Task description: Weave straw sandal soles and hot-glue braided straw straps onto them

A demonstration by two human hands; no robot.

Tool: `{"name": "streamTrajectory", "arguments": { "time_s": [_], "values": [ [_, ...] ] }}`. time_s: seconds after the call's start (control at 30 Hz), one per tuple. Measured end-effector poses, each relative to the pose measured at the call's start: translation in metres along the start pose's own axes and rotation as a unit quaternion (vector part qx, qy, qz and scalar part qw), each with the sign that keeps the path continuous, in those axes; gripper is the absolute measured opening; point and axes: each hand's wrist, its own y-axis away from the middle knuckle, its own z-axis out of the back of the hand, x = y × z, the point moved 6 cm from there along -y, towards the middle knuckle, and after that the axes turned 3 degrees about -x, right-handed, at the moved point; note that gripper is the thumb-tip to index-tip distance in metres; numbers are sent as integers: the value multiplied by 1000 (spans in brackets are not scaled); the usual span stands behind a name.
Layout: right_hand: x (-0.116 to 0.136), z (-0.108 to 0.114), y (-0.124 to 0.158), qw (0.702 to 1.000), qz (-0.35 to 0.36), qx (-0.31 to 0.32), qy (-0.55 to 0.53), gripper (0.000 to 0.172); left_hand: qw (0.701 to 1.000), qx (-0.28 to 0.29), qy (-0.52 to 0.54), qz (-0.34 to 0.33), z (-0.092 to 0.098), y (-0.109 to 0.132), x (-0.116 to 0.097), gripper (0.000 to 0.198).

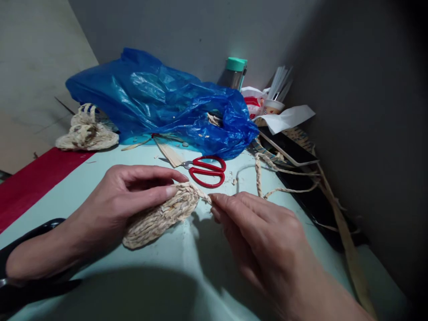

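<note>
My left hand (133, 191) grips an oval piece of woven straw (163, 216), shaped like a small shoe sole, with the thumb on its near face and the fingers behind its upper edge. From the piece's right end runs a braided straw cord (203, 195). My right hand (257, 227) pinches this cord between thumb and forefinger, just right of the piece. More of the braid (258, 176) loops on the table beyond my right hand. Red-handled scissors (207, 170) lie just behind the woven piece, apart from both hands.
A large blue plastic bag (150, 98) spreads across the back. At the left sits a woven straw shoe (87, 133) by a red strip (36, 178). A green-lidded bottle (236, 71), a paper cup (272, 107) and a dark tablet-like object (290, 147) stand or lie back right, near walls.
</note>
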Motion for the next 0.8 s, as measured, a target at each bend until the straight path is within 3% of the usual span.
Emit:
{"name": "streamTrajectory", "arguments": {
  "time_s": [0.2,0.47,0.8],
  "values": [
    [-6,-8,0,997,-46,33,-47,29,999,-2,37,-5,-5,2,-4,15],
    [-1,-16,2,999,-32,39,13,27,999,-37,14,-27,0,6,-4,21],
    [3,-25,5,999,-36,37,11,31,998,-53,23,-33,-1,7,0,25]
  ]
}}
